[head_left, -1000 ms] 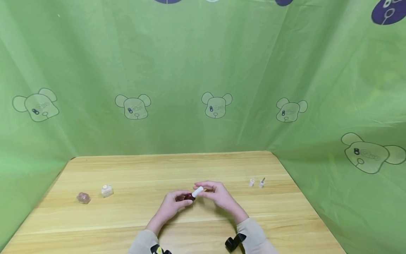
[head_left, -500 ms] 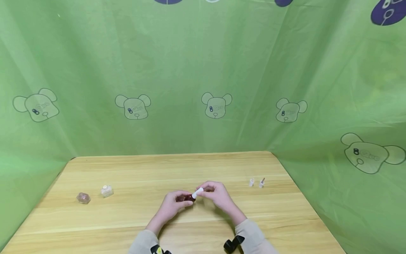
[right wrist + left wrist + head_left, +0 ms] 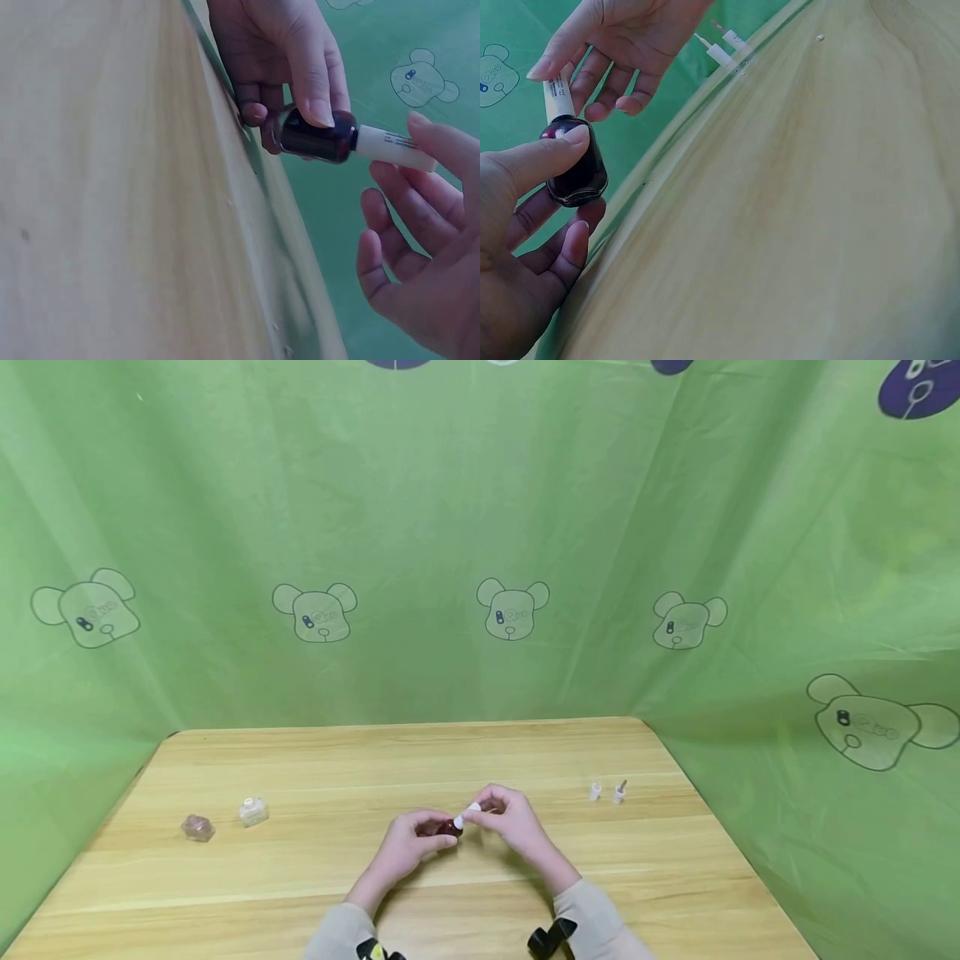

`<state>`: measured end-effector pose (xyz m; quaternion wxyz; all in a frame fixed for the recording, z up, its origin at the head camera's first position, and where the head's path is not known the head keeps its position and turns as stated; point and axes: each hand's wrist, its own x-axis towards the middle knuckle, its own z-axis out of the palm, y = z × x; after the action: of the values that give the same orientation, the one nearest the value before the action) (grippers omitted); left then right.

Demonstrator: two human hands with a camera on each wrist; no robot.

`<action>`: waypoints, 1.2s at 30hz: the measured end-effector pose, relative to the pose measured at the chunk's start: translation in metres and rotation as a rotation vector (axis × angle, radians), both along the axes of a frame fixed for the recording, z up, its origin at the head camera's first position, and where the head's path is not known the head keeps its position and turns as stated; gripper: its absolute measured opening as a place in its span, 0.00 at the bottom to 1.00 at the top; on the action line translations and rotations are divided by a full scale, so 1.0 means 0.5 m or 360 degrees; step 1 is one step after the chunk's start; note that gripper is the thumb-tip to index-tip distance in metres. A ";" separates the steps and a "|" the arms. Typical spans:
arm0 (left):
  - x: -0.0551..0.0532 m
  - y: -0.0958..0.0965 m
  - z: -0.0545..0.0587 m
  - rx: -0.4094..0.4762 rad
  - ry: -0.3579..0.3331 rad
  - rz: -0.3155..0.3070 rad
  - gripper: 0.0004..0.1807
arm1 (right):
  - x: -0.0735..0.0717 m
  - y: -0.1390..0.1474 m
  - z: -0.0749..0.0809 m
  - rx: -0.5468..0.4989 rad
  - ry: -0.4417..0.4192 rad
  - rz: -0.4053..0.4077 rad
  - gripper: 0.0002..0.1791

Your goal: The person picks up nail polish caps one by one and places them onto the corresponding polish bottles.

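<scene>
A dark red nail polish bottle (image 3: 577,176) with a white cap (image 3: 394,148) is held tilted above the middle of the table. My left hand (image 3: 401,846) grips the bottle's body, its thumb lying across the glass near the neck. At the other end, my right hand (image 3: 519,823) pinches the cap between thumb and fingers, while the other fingers are loosely bent away from it. The cap sits against the bottle's neck; whether it is tight, I cannot tell. In the head view my fingers cover part of both bottle and cap.
Two open nail polish bottles, one pinkish (image 3: 198,827) and one clear (image 3: 253,812), are on the table's left side. Two white brush caps (image 3: 596,791) (image 3: 618,794) stand at the right, brushes upward. A green curtain (image 3: 420,677) encloses the wooden table (image 3: 375,760).
My right hand has shifted slightly left, and its fingers have drawn in around the white cap, covering more of it. The left hand and bottle have stayed almost still.
</scene>
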<state>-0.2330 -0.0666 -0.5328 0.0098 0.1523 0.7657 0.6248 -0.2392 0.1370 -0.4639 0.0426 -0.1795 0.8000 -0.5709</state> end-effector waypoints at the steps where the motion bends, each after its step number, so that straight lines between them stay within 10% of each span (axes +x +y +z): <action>1: 0.000 0.000 0.001 -0.0007 -0.0004 0.0006 0.17 | -0.001 0.002 0.001 0.0008 0.0008 0.0041 0.14; 13: 0.017 0.002 0.033 -0.0064 -0.0046 0.0012 0.16 | -0.030 0.029 -0.032 0.0049 -0.0030 0.0287 0.21; 36: -0.001 0.002 -0.002 -0.0018 -0.0008 -0.0014 0.17 | -0.025 0.004 -0.046 0.0053 0.0002 -0.0156 0.09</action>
<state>-0.2335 -0.0657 -0.5339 0.0154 0.1541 0.7684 0.6209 -0.2516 0.1389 -0.4867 0.0171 -0.1397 0.8173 -0.5587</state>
